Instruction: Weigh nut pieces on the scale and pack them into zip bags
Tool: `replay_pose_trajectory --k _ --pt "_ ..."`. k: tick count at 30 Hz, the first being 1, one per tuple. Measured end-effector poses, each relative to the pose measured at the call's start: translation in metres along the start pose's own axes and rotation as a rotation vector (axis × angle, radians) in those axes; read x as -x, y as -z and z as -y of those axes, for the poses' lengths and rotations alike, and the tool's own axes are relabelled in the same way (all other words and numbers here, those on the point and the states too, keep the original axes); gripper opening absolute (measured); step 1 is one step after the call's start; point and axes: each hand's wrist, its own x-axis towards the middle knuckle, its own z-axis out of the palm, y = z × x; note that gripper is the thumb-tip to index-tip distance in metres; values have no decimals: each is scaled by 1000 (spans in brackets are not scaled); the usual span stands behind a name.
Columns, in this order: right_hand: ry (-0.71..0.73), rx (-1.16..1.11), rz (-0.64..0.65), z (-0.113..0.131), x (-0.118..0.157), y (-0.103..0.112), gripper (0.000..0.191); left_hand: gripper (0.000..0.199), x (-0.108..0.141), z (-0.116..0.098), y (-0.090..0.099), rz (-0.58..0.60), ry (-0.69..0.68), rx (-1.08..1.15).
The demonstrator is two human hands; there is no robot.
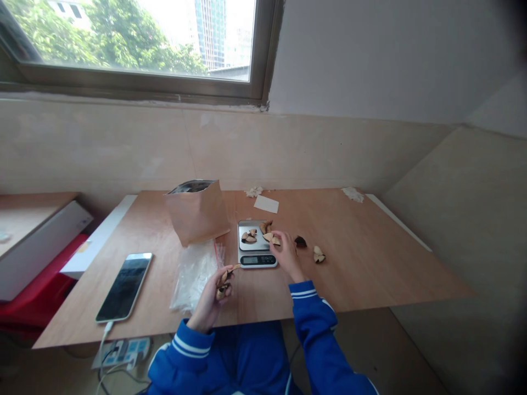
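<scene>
A small digital scale point(258, 261) with a silver plate stands on the wooden table. Dried brown-and-cream pieces point(249, 237) lie on the left of its plate, and more pieces point(265, 226) are at its back right. Over the plate's right side, my right hand point(285, 255) pinches a pale dried piece point(269, 238) between thumb and fingers. My left hand point(212, 293), in front of the scale on the left, is closed around several dried pieces point(223, 290). To the right of the scale lie a dark piece point(300, 241) and a pale one point(318, 254).
An open brown paper pouch point(197, 211) stands behind clear plastic bags point(193, 278). A phone point(125, 286) with a white cable lies at the left. White card point(267, 204) and crumpled tissues point(254, 191) sit near the wall. The table's front edge runs above my lap.
</scene>
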Motion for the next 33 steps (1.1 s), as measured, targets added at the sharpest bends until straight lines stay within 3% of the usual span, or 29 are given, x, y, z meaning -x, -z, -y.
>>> replay_pose_trajectory --k 3,6,13,18,26,33 --pt "34 52 60 13 -1 -9 26 39 1 -2 1 -15 -6 -7" --pt "52 91 31 14 5 -11 27 42 5 -5 2 -25 -9 -20" --pt "-81 173 -218 -13 46 -2 25 48 7 -6 2 -49 -1 -41" --pt "-97 277 -227 -31 71 2 26 51 3 1 -5 4 23 -65" --pt "-89 255 -241 -54 55 11 30 51 5 4 -6 47 13 -132" --pt "-156 318 -327 -59 40 25 31 48 8 0 -5 84 -35 -165"
